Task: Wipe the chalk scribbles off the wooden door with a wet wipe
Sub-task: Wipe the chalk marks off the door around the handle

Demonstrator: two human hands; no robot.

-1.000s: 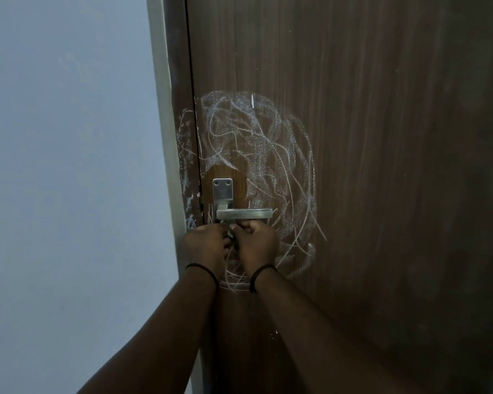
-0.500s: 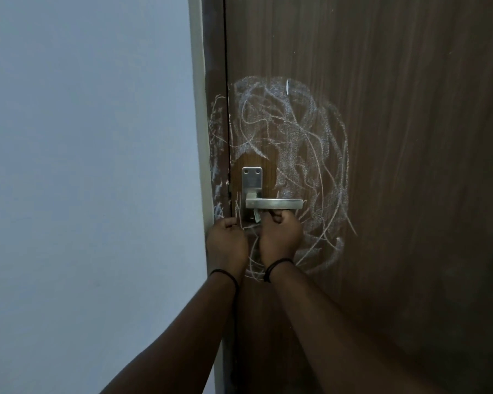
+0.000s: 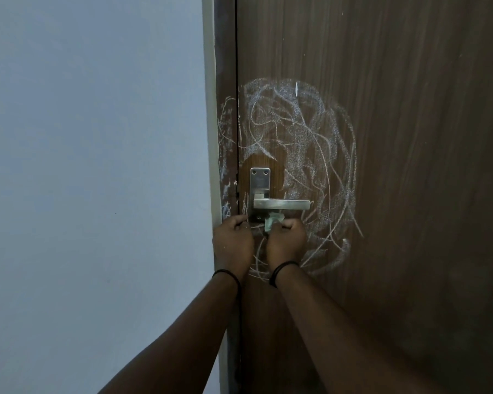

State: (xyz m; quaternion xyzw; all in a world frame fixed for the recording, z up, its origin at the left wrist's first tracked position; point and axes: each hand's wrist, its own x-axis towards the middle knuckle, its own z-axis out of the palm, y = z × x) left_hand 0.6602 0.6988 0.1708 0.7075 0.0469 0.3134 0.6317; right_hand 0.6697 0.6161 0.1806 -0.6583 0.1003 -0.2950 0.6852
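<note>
Pale wet wipe below chalk-scribbled door

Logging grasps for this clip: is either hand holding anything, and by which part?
The right hand pinches a crumpled pale-green wet wipe at its lower end. The left hand looks closed, its contents hidden.

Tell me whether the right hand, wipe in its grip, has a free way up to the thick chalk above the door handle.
Probably yes. The right hand holds the wet wipe just under the handle; only that lever lies between, and bare door to its right leaves a path to the chalk scribbles.

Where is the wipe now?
In the head view, the wipe is bunched in the right hand, just under the door handle, beside the left hand.
</note>
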